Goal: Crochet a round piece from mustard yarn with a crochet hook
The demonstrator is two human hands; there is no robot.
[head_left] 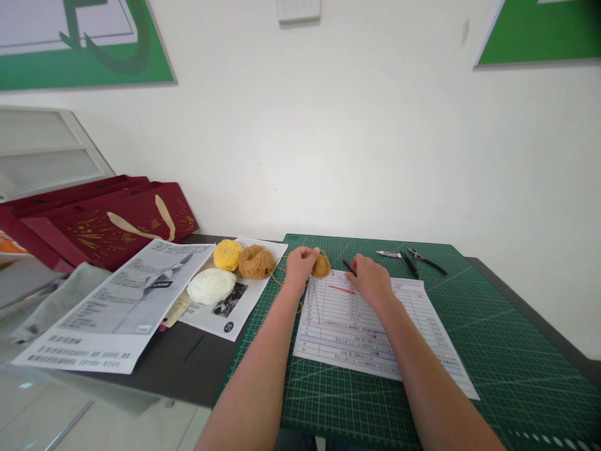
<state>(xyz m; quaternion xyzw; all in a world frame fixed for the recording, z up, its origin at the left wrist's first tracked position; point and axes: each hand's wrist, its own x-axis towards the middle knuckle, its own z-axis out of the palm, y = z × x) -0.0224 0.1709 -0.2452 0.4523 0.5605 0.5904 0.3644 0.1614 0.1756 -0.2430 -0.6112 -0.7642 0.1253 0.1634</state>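
Observation:
My left hand [301, 266] pinches the edge of a small round brown crocheted piece [322, 267]. A strand of brown yarn runs from near that hand to the brown yarn ball [256, 262]. In my right hand [373, 280] is a slim dark pen-like tool [349, 267], tilted up to the left; its exact kind I cannot make out. Below both hands lies a printed sheet with ruled rows [357, 338]. A thin red stick [342, 289] rests on the sheet, and thin grey needle-like lines show at its left side.
A green cutting mat [493, 338] covers much of the dark table. Pliers [428, 262], a dark tool [410, 265] and a small white tube [389, 254] lie at the back right. Yellow [228, 255] and white yarn [211, 286], papers [117, 307] and red bags [107, 219] are left.

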